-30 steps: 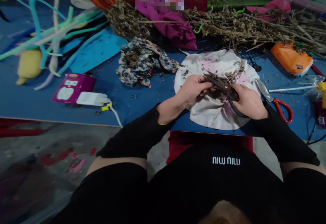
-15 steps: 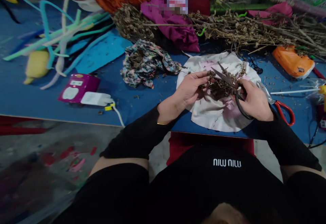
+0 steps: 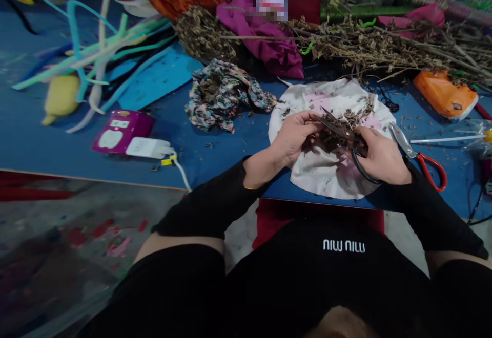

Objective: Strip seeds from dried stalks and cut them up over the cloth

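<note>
My right hand (image 3: 382, 156) grips black-handled scissors (image 3: 338, 129), their dark blades pointing left toward my other hand. Fingers pinched together, my left hand (image 3: 294, 138) holds a bit of dried plant at the blade tips; the piece is small and partly hidden. Below both hands lies a heap of dried, crumbled leaves (image 3: 349, 118) on a round white cloth (image 3: 326, 176) with pink stains. The cloth is spread near the table's front edge.
Red-handled shears (image 3: 430, 169) lie right of the cloth. A floral cloth (image 3: 219, 107) is bunched to its left, beside a purple box (image 3: 123, 132) with a white plug. Dried branches (image 3: 369, 46) stretch across the back, near an orange packet (image 3: 446, 92) on the blue table (image 3: 230, 166).
The scissor blades have moved closer together, and their tips now overlap my left fingers. My left hand has shifted slightly right. The whole view has also slid a little.
</note>
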Demonstrator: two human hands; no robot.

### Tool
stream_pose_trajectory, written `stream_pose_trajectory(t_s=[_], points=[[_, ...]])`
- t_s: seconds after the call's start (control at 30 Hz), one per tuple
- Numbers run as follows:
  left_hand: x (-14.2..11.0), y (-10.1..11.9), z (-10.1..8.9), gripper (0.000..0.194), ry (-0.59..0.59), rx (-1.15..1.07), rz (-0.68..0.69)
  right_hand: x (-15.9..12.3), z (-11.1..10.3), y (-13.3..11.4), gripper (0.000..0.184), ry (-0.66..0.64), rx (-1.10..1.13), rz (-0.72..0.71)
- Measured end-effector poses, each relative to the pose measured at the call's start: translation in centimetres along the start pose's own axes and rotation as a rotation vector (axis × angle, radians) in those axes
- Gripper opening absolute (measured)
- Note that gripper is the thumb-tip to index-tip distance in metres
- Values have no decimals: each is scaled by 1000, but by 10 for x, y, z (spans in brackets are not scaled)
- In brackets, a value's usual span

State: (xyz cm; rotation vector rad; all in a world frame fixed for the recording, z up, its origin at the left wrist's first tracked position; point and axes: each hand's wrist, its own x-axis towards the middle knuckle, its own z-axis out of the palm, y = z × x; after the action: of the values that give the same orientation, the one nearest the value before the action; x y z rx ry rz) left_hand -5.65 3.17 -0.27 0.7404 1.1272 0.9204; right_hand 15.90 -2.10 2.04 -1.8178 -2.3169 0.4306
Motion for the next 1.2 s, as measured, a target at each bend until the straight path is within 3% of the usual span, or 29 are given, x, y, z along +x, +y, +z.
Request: stream_pose_trajectory(t_s=[0.43, 0.67, 0.83, 1.0, 1.2], points=[[1, -1, -1, 10, -67, 17, -29, 2, -5, 3, 38, -77, 40, -63], [-2, 0, 0, 9, -86, 84, -60, 1, 2, 3, 50, -31, -37, -40], [-4, 3, 1, 10, -77, 44, -85, 2, 3, 7, 42, -53, 13, -60], [-3, 9, 1, 8, -73, -97, -81, 4, 0, 10, 45, 79, 39, 42], [1, 7, 0, 23, -50, -138, -46, 1, -1, 7, 54, 82, 26, -13]])
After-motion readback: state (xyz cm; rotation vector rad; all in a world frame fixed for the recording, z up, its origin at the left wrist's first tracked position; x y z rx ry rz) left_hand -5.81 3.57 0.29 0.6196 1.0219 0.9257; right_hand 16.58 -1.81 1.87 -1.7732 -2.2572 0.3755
